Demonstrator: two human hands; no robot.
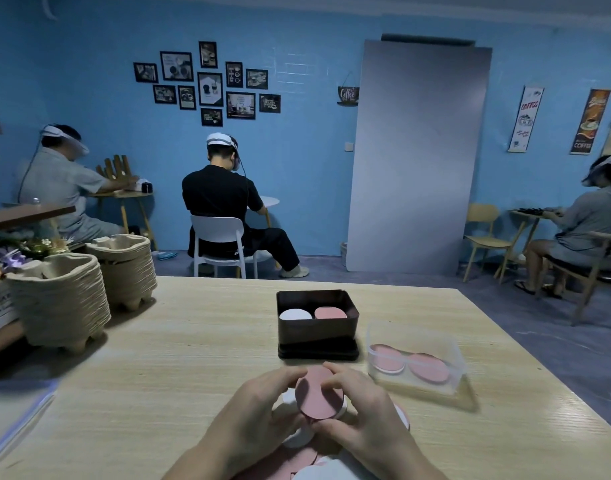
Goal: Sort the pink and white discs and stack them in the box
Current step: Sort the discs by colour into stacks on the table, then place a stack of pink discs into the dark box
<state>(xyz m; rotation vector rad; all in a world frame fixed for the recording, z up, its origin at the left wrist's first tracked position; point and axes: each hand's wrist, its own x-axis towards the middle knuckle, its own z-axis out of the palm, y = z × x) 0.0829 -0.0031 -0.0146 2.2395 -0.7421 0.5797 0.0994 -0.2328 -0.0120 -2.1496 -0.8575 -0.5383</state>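
Note:
A dark box [317,332] stands in the middle of the table, holding a white disc stack [294,314] on its left and a pink disc stack [330,312] on its right. Just in front of it, both hands hold a pink disc [317,396] tilted upward. My left hand [259,407] grips its left edge and my right hand [363,407] pinches its right and lower edge. Loose pink and white discs [297,459] lie on the table under my hands, partly hidden.
A clear plastic container [416,365] with pink discs sits right of the box. Stacks of pulp trays [60,299] stand at the table's left. The wooden table [158,375] ends at the right. Other seated people work at small tables along the blue wall.

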